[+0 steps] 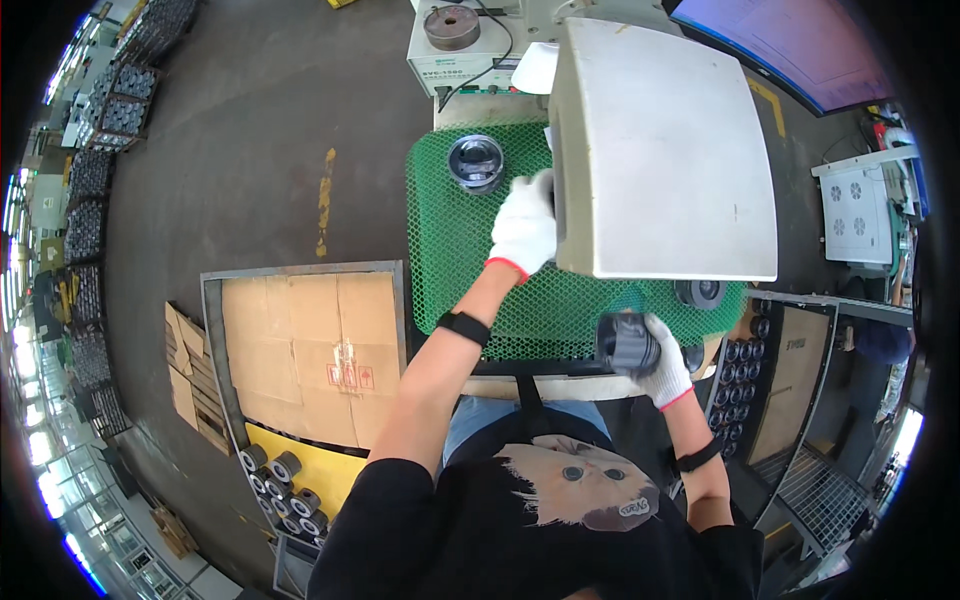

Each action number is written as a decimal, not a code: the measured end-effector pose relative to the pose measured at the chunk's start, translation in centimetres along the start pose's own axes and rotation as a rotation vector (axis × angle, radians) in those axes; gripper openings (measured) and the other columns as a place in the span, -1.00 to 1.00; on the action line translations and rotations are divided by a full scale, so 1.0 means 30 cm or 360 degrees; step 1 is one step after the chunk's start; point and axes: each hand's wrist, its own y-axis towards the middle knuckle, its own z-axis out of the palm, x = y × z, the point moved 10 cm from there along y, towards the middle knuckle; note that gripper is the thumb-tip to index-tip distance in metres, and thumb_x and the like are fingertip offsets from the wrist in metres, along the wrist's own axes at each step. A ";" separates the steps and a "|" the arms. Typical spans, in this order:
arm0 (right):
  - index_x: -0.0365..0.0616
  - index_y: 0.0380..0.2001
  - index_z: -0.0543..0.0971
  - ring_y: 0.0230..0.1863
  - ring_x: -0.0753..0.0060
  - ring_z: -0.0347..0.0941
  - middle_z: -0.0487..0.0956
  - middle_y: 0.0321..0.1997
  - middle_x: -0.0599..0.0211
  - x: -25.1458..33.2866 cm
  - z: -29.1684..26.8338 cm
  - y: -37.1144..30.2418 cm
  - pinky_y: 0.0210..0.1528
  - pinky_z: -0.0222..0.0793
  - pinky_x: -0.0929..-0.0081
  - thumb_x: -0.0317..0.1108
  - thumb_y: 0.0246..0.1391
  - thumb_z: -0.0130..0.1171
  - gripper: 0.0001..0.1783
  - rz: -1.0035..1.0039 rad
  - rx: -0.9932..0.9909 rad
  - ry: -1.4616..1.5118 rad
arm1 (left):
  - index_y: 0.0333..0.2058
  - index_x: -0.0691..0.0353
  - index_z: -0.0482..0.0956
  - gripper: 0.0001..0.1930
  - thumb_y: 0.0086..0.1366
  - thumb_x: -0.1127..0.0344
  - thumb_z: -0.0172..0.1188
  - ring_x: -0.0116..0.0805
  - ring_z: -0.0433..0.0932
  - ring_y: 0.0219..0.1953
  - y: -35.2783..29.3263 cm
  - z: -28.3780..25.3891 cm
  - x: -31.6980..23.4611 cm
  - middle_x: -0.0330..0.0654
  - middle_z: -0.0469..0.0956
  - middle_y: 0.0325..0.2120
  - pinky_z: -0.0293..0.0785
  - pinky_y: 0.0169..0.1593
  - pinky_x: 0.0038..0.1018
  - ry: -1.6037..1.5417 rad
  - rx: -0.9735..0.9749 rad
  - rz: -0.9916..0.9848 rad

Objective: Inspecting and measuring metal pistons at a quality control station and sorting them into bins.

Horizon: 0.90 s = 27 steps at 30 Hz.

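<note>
My right hand (665,368), in a white knit glove, is closed around a dark grey metal piston (627,343) at the table's front edge. My left hand (524,225), gloved the same way, reaches up to the left side of a big white machine housing (675,150). Its fingertips go behind the housing's edge, so I cannot see what they touch. Just left of that hand another piston (476,163) stands on the green mesh mat (455,250). A further piston (701,292) sits at the mat's right, partly under the housing.
At the back left is a control box (465,72) with a round metal part (452,27) on top. A monitor (790,45) stands back right. Cardboard (310,350) covers a framed bin on the left, with several pistons below it; more fill a rack (735,385) at the right.
</note>
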 end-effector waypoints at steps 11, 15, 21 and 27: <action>-0.18 0.03 0.48 0.02 0.09 0.45 0.51 -0.03 0.04 0.293 0.720 0.224 0.07 0.39 0.15 -0.10 -0.23 0.49 -0.27 -0.2029 -0.0035 -0.2390 | 0.16 0.31 0.32 -0.26 0.02 0.30 0.48 -0.33 0.48 -0.02 -0.725 -0.264 0.484 -0.18 0.47 -0.10 0.43 0.11 -0.37 -0.1180 -0.0438 -0.0543; -0.13 0.04 0.46 -0.02 -0.03 0.45 0.49 -0.04 0.04 0.270 0.794 0.240 0.03 0.42 0.08 0.01 -0.26 0.44 -0.22 -0.1876 -0.0181 -0.2707 | 0.19 0.25 0.24 -0.30 0.07 0.42 0.35 -0.11 0.59 -0.03 -1.001 -0.284 0.716 -0.01 0.51 -0.03 0.56 0.06 -0.23 -0.1299 -0.0568 -0.0755; -0.08 0.09 0.44 0.04 -0.05 0.43 0.46 0.02 0.04 0.253 0.814 0.227 0.04 0.44 0.07 0.10 -0.20 0.38 -0.20 -0.1804 -0.0387 -0.3013 | 0.19 0.33 0.25 -0.31 0.09 0.47 0.34 -0.16 0.60 -0.06 -1.195 -0.304 0.781 0.00 0.51 -0.04 0.56 0.05 -0.26 -0.1601 -0.0706 -0.1018; -0.09 0.18 0.34 0.09 -0.09 0.44 0.50 0.04 -0.04 0.239 0.821 0.229 0.13 0.36 0.05 0.12 -0.09 0.31 -0.17 -0.1722 -0.0349 -0.3119 | 0.24 0.18 0.18 -0.26 0.08 0.43 0.32 -0.07 0.62 -0.08 -1.181 -0.309 0.746 0.03 0.49 -0.03 0.64 -0.05 -0.13 -0.1605 -0.0628 -0.0880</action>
